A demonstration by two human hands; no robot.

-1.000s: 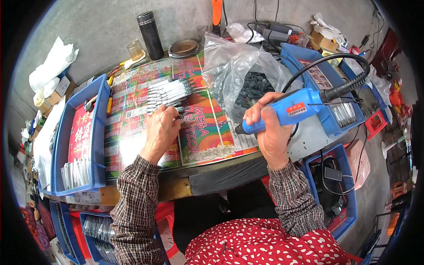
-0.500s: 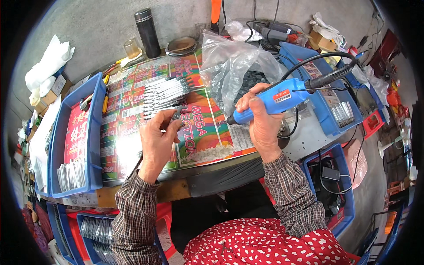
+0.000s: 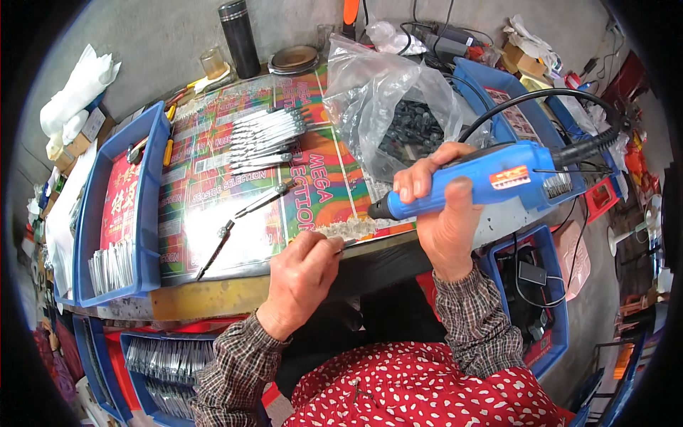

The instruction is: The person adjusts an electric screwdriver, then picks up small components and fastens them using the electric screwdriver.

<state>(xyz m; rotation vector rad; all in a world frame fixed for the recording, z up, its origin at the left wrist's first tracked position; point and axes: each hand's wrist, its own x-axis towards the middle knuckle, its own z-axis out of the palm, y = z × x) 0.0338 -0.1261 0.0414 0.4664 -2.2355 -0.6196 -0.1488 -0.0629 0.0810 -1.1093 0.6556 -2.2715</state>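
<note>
My right hand (image 3: 447, 220) is wrapped around a blue electric screwdriver (image 3: 469, 181), its black nose turned left over the table's near edge. At that same edge, my left hand (image 3: 302, 274) is closed in a pinch; whatever lies between its fingertips is too small to make out. A slim black-and-silver rod (image 3: 245, 211) lies slantwise on the colourful printed sheet (image 3: 331, 167), beyond my left hand and apart from it. Farther back on the sheet rests a pile of silver rods with black ends (image 3: 267, 139). An open clear plastic bag (image 3: 356, 99) holds many small black parts (image 3: 413, 128).
A blue tray (image 3: 151, 213) with upright silver rods stands at the left, another blue tray (image 3: 491, 78) at the back right. Behind the pile are a black flask (image 3: 239, 43) and a round dish (image 3: 294, 60). The tool's black cable (image 3: 541, 96) arches to the right. Below sit more blue bins (image 3: 558, 313).
My left hand has moved right and nearer, away from the rod by the pile, which now lies on the sheet. My right hand and the screwdriver have shifted slightly right and nearer.
</note>
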